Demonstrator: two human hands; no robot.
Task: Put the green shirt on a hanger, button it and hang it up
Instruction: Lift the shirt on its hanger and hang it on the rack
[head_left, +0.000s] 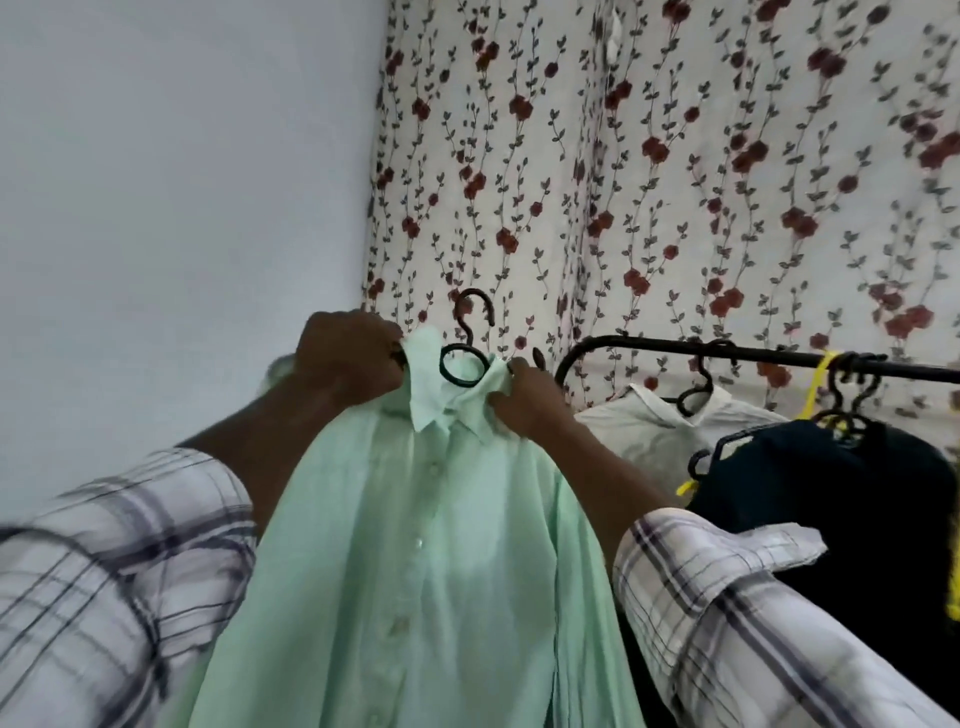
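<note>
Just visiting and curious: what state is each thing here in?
green shirt: on hanger, front looks closed, not hung yet.
hanger: hook free, off the rail.
left hand: grips collar.
right hand: pinches collar.
rail: holds white shirt and dark garment.

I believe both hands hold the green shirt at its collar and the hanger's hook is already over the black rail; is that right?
Not quite: the head view shows the hanger's hook free in the air, left of the black rail, not over it. The left hand and right hand do hold the green shirt at its collar.
</note>
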